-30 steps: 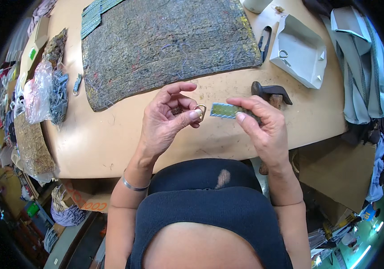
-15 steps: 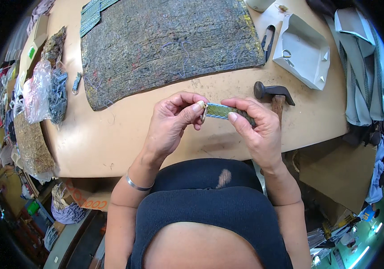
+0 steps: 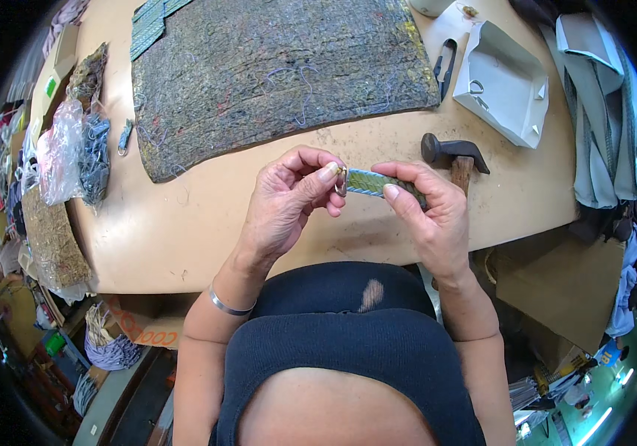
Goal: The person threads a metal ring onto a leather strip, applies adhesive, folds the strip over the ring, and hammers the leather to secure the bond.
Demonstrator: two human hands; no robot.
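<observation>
Between my two hands a green woven strap (image 3: 369,183) with light blue edges is held out level above the table's front part. My left hand (image 3: 288,195) pinches a small metal ring (image 3: 341,182) at the strap's left end, between thumb and forefinger. The ring's exact shape is partly covered by the fingertips. With thumb and fingers, my right hand (image 3: 430,209) grips the strap's other end, which is hidden in the palm. A hammer (image 3: 458,154) with a dark head and wooden handle lies just beyond my right hand.
A worn fibre mat (image 3: 281,74) covers the far middle of the table. Right of it are thread snips (image 3: 445,67) and a white open box (image 3: 508,82) with metal rings inside. Plastic bags (image 3: 63,152) lie at left; grey straps (image 3: 593,111) hang at the right edge.
The metal ring has turned a little in my left fingers. My right hand has shifted slightly right along the strap.
</observation>
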